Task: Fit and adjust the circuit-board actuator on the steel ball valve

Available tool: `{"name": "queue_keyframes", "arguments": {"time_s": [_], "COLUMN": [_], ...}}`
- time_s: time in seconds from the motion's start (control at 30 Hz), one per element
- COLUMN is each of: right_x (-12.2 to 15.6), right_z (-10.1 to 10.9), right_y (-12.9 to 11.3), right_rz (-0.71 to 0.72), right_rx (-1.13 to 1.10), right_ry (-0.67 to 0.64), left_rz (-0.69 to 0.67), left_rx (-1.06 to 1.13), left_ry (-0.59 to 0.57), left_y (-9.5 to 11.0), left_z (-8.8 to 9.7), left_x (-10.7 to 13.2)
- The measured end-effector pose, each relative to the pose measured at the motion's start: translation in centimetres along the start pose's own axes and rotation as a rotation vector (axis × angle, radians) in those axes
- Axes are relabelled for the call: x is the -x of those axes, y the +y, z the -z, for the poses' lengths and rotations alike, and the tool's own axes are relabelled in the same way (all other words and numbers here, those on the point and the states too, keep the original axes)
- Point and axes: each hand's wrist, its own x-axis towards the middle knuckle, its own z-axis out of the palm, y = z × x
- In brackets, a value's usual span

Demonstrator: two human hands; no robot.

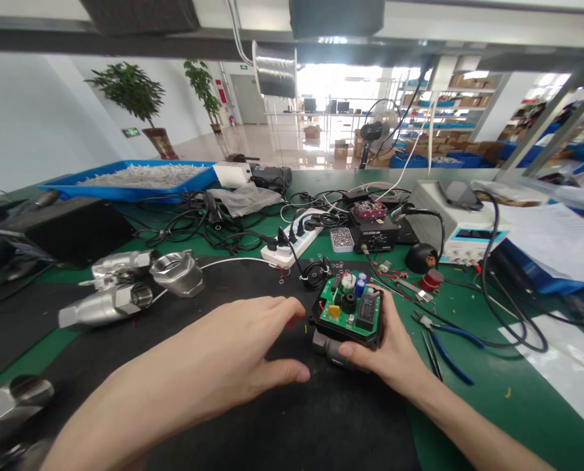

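Note:
My right hand (388,347) grips a black housing (376,338) from its right side, thumb along the front. Inside the housing's open top sits a green circuit board (331,320) with blue capacitors, a yellow component and a black block. A grey metal fitting (327,347) shows under the housing. Just left of it, my left hand (267,343) is held with thumb and fingers apart and nothing between them. Its fingertips are close to the housing's left edge without clearly touching it.
Metal valve bodies (108,304) lie at left. Behind the housing are a white power strip (294,239), tangled cables and a tin of small parts (342,240). Blue-handled cutters (446,343) and tweezers (432,356) lie at right, near a soldering station (461,226).

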Motion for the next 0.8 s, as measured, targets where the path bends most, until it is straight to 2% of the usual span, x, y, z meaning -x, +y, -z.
{"name": "queue_keyframes", "arguments": {"time_s": [0.07, 0.1, 0.23, 0.33, 0.4, 0.53, 0.8], "right_x": [0.0, 0.0, 0.2, 0.3, 0.4, 0.6, 0.8], "right_z": [0.0, 0.0, -0.1, -0.1, -0.1, 0.0, 0.1], "right_y": [-0.4, -0.5, -0.4, 0.2, 0.4, 0.2, 0.2], "right_rz": [-0.015, -0.017, 0.006, 0.027, 0.026, 0.031, 0.041], "right_rx": [0.012, 0.018, 0.045, 0.092, 0.118, 0.147, 0.149], "right_ry": [-0.009, -0.012, -0.003, 0.027, 0.028, 0.013, -0.031], "left_rz": [-0.005, -0.004, 0.011, -0.044, -0.085, -0.085, -0.112], "left_rx": [-0.007, 0.004, 0.122, 0.199, 0.216, 0.191, 0.179], "left_ry": [-0.057, -0.044, 0.175, 0.252, 0.267, 0.279, 0.241], "left_y": [0.2, 0.4, 1.8, 2.8, 3.3, 3.5, 3.5], "left_z": [0.7, 0.9, 1.0, 0.1, -0.7, -1.8, -2.2], "left_x": [-0.1, -0.2, -0.9, -1.8, -2.3, -2.9, -2.7]}}
